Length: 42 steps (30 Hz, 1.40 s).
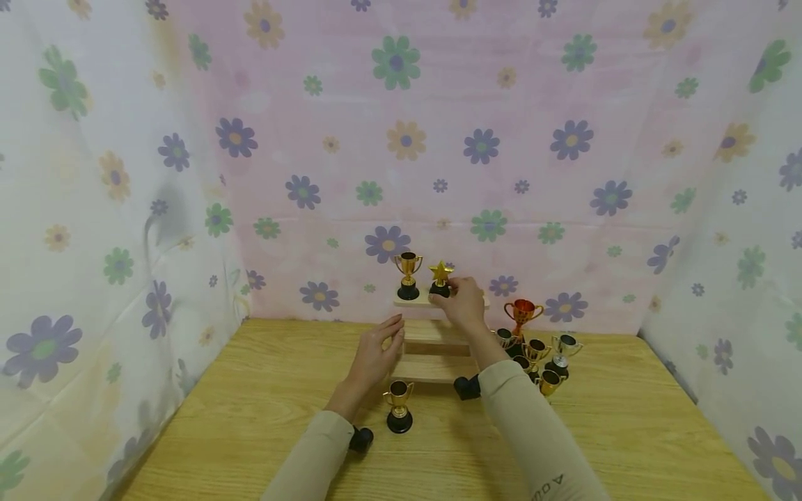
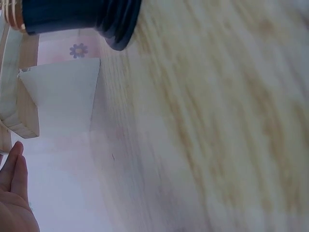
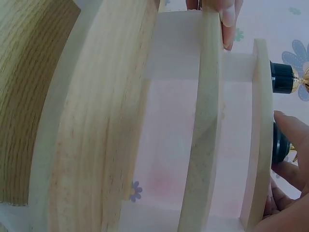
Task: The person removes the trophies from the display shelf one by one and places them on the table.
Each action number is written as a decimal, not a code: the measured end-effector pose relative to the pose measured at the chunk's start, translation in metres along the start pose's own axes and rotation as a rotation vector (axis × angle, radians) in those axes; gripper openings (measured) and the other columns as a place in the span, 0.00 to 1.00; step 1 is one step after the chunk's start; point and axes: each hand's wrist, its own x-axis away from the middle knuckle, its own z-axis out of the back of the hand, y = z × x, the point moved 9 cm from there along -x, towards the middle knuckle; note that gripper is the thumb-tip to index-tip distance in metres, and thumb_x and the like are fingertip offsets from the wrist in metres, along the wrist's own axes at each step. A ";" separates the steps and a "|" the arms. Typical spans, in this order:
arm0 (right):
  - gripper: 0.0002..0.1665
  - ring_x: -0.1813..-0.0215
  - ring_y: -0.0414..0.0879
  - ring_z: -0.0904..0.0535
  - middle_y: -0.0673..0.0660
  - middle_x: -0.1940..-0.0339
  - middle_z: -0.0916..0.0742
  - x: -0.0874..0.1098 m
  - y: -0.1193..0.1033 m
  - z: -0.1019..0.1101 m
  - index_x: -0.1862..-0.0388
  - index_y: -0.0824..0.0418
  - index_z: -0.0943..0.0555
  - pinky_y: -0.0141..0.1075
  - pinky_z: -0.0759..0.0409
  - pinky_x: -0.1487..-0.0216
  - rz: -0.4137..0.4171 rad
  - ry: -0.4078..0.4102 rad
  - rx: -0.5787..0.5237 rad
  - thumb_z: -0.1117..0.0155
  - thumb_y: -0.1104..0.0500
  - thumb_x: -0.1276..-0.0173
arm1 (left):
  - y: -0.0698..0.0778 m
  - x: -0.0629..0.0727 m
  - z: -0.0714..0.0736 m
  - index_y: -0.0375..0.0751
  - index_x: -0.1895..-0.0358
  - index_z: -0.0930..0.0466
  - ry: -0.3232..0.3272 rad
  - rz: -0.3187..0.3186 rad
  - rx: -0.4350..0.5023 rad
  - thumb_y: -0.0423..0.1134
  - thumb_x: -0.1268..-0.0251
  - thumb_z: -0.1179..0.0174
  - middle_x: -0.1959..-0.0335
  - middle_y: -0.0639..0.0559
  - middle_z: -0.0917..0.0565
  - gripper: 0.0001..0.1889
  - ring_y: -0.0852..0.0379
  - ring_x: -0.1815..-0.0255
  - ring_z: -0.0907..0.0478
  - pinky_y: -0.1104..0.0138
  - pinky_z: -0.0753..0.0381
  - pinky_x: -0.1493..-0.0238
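Note:
A small trophy with a gold star [image 1: 441, 271] and a black base stands upright on the top board of a stepped wooden shelf [image 1: 435, 369]. My right hand [image 1: 465, 305] pinches its base [image 3: 280, 145] between thumb and fingers, right at the board's surface. To its left on that board stands a gold cup trophy [image 1: 408, 266]. At the shelf's left end is my left hand [image 1: 374, 353], its fingers [image 2: 19, 174] extended and fingertips right at the board edges. Another gold cup trophy [image 1: 399, 398] stands on the table before the shelf.
Right of the shelf, several trophies are grouped on the wooden table [image 1: 626, 431], partly hidden by the right sleeve: a red cup [image 1: 523, 314], a silver cup [image 1: 563, 348] and gold ones. Flower-patterned cloth [image 1: 401, 174] hangs behind and on both sides.

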 end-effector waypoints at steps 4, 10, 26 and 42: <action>0.33 0.51 0.57 0.26 0.66 0.43 0.22 -0.002 0.002 0.000 0.34 0.69 0.21 0.50 0.25 0.50 -0.003 0.017 0.014 0.27 0.50 0.31 | -0.001 -0.002 -0.001 0.31 0.38 0.18 0.004 0.007 -0.009 0.40 0.21 0.44 0.34 0.44 0.20 0.18 0.46 0.31 0.24 0.54 0.26 0.31; 0.33 0.46 0.59 0.24 0.65 0.40 0.23 -0.004 0.004 0.001 0.33 0.68 0.22 0.53 0.23 0.43 -0.002 0.035 0.047 0.28 0.50 0.30 | -0.001 -0.004 -0.002 0.31 0.38 0.18 0.001 0.016 0.002 0.39 0.21 0.44 0.33 0.41 0.20 0.18 0.45 0.31 0.25 0.53 0.26 0.31; 0.30 0.42 0.60 0.22 0.65 0.41 0.20 0.001 0.004 0.004 0.35 0.70 0.21 0.53 0.22 0.40 0.012 0.006 -0.038 0.28 0.55 0.30 | 0.003 -0.002 -0.001 0.27 0.39 0.19 -0.007 -0.017 -0.013 0.38 0.21 0.44 0.35 0.36 0.21 0.19 0.41 0.31 0.25 0.50 0.26 0.32; 0.32 0.41 0.61 0.19 0.67 0.41 0.17 0.018 -0.005 0.012 0.35 0.71 0.21 0.53 0.19 0.40 0.039 -0.051 -0.051 0.26 0.55 0.32 | 0.003 -0.001 0.001 0.27 0.39 0.19 0.006 -0.002 -0.002 0.37 0.22 0.43 0.35 0.37 0.20 0.18 0.41 0.32 0.24 0.49 0.25 0.32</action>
